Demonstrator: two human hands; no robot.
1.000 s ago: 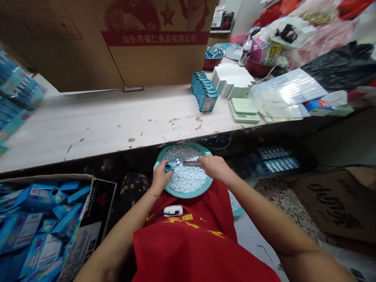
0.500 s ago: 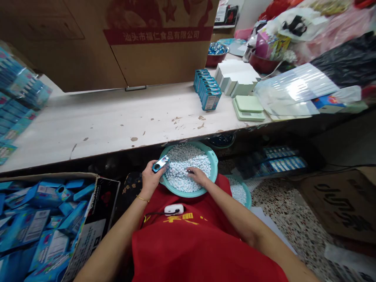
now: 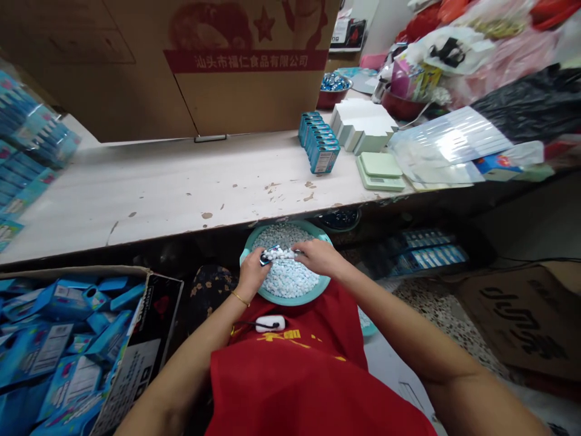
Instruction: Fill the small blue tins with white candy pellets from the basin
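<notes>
A teal basin [image 3: 323, 282] full of small pale tablets rests on my lap under the table edge. My left hand [image 3: 252, 274] is closed on a small blue tin [image 3: 267, 254] held over the basin. My right hand [image 3: 320, 256] is closed on the other end of a metal tray [image 3: 284, 255] heaped with tablets, which lies between both hands and meets the tin. I wear a red apron with a white clip-on device [image 3: 269, 324].
A worn white table [image 3: 181, 188] lies ahead with a large cardboard carton [image 3: 245, 66], a row of blue tins [image 3: 319, 142], white folded boxes [image 3: 363, 124] and a green scale [image 3: 380, 169]. An open box of blue packets [image 3: 68, 345] stands at my left. More cartons sit on the floor at right.
My right hand has come up out of the tablets with a heaped tray and joined it to the tin; my left hand has moved the tin right, over the basin.
</notes>
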